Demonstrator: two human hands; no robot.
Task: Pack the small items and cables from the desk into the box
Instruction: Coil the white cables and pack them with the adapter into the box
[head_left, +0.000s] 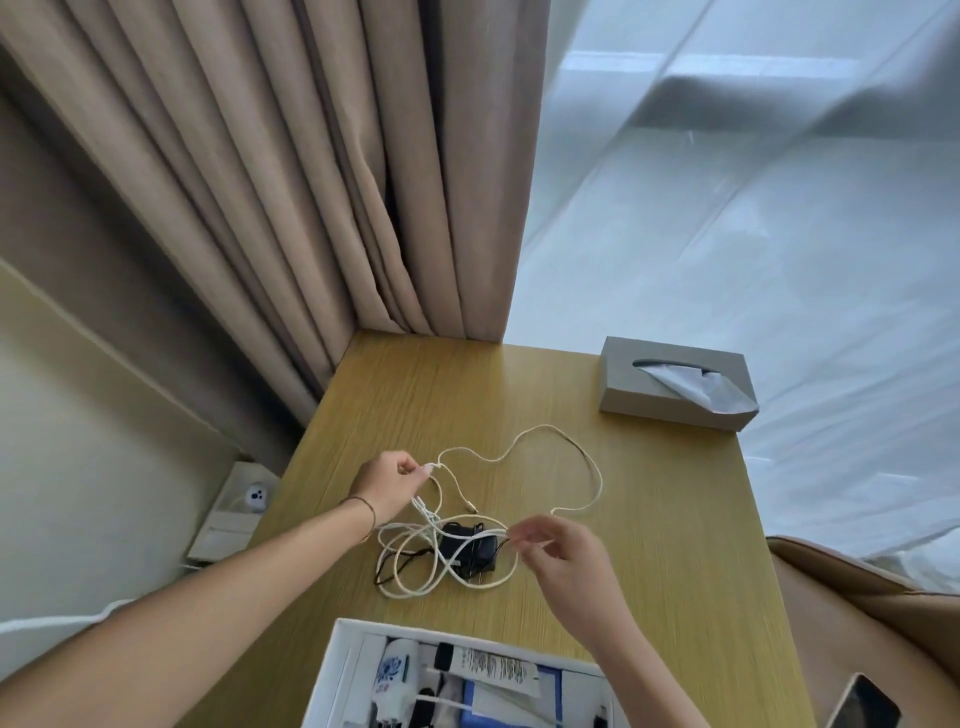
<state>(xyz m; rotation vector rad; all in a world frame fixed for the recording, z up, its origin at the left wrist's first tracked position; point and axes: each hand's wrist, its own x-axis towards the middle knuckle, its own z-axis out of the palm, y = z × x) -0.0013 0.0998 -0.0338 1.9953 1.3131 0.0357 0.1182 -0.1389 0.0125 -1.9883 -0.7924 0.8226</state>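
Note:
A long white cable (587, 467) lies in loose loops across the middle of the wooden desk (649, 519). My left hand (387, 486) pinches one end of it, lifted slightly above the desk. Further right, my right hand (563, 556) pinches another stretch of the same cable. Between the hands, tangled in the loops, sits a small black adapter (470, 548) with a thin black cord (400, 564). The white box (340, 654) stands open at the desk's near edge, holding a tube, a small patterned bottle and other small items.
A grey tissue box (675, 384) stands at the desk's far right corner. Beige curtains (311, 182) hang behind the far left edge. A phone (865, 701) lies at the near right. A wall socket panel (234, 512) is left of the desk.

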